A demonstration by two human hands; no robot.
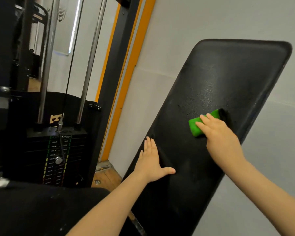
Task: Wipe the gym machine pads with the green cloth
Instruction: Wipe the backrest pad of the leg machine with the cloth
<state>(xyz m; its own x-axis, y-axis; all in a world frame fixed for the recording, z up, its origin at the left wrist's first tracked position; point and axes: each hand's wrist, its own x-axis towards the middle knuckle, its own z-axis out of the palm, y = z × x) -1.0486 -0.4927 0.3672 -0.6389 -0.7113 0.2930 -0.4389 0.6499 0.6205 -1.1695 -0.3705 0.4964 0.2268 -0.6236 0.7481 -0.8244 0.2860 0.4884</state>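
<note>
**Hand on green cloth, mid back pad**

The right hand (218, 133) pressed the green cloth (197, 126) flat against the black back pad (211, 82), fingers laid fairly straight over it; the hand covered much of the cloth, so its full outline could not be seen. The left hand (152, 163) rested open, fingers together and thumb spread, on the pad's lower left edge. The pad's bottom end ran out of view. Beside it stood a weight stack (56, 155) with illegible plate labels, behind a black seat pad (41, 210).
</note>
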